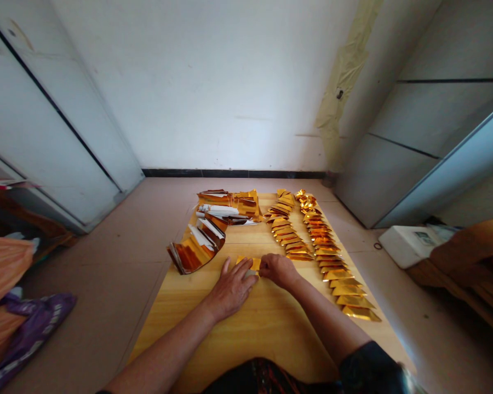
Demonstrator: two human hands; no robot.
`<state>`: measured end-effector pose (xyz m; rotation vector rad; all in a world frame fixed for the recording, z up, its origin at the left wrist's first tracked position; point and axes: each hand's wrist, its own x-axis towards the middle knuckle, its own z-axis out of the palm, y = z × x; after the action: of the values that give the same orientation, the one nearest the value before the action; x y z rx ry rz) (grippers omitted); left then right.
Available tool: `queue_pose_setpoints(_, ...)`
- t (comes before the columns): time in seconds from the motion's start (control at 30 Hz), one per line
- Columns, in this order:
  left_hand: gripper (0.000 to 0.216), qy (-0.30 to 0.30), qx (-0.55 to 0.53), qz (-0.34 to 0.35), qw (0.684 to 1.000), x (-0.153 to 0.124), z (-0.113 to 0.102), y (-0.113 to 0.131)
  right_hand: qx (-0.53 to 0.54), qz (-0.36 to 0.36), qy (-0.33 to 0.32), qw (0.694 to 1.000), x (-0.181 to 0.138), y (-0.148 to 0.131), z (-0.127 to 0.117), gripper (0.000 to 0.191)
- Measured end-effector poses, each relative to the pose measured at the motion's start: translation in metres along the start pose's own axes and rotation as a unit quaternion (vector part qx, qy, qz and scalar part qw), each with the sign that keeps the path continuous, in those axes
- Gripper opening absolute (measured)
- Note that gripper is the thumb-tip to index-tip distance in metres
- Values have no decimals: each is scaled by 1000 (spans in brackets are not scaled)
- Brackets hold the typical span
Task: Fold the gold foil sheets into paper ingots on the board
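A small sheet of gold foil paper (254,264), with a pale patch showing, lies on the wooden table (189,306) between my hands. My left hand (231,288) rests on its left part, fingers stretched out and lying flat. At its right edge, my right hand (279,270) is closed, fingers curled in a pinch on the paper. The fingertips partly hide the sheet. Beyond my right hand stands a row of folded gold paper pieces (290,238), overlapping one another. A longer row of folded gold paper (326,257) runs along the table's right side.
Loose stacks of gold foil sheets with white backs (205,241) lie at the table's far left. A white wall (230,109) rises behind. Plastic bags (28,328) sit at the left, a white box (405,245) at the right. Grey cabinets (427,115) flank the space.
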<state>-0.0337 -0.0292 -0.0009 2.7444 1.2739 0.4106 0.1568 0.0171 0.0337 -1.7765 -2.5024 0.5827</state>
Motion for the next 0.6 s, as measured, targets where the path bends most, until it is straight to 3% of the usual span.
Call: queue_pose_setpoints(0.6,27,3,3,-3,1000,0,1,-1,106,-6,66,992,-8,8,11,17)
